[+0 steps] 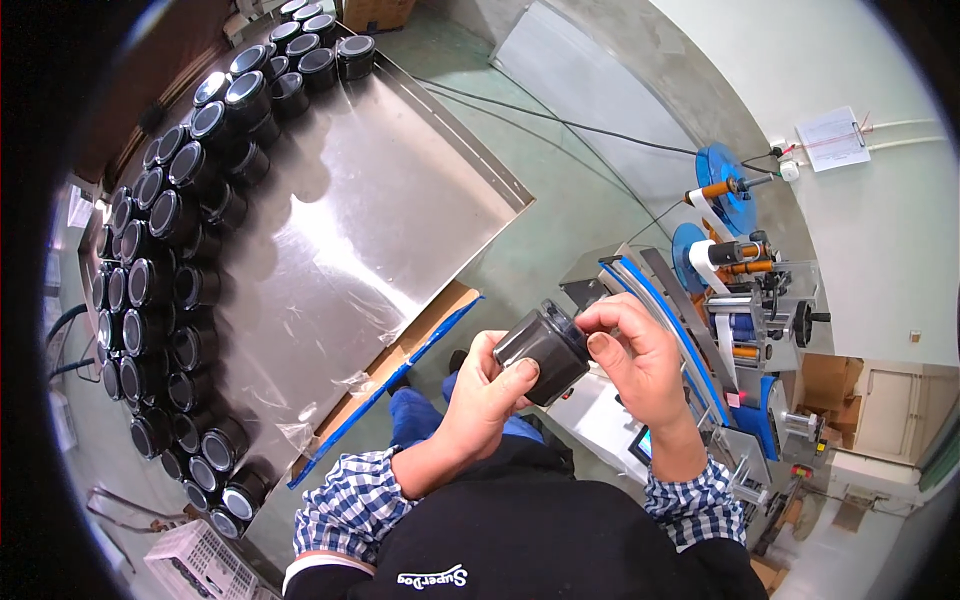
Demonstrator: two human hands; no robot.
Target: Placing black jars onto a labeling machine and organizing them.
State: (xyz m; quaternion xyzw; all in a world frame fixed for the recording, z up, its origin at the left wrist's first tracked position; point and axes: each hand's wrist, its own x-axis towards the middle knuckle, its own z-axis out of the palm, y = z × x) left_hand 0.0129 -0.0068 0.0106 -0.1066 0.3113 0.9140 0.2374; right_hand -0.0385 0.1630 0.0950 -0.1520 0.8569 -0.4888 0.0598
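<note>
A dark, glossy jar point(545, 362) is held tilted in front of my body, above the floor gap between the metal table and the machine. My left hand point(484, 392) is wrapped around its side, with the thumb pressed on the near face. At the jar's rim and lid end, my right hand point(640, 358) has its fingers curled, with thumb and forefinger against the edge. Part of the lid is hidden by those fingers. Many similar black lidded jars point(172, 214) stand crowded, partly stacked, along the far and left sides of the metal table point(330, 215).
A labelling machine point(735, 310) with blue reels point(728, 185) and rollers stands at my right. The table's near edge has a blue-edged strip point(400, 375). Dark cables point(560, 122) run behind. A white plastic crate point(200, 562) sits at lower left, cardboard boxes point(832, 385) at right.
</note>
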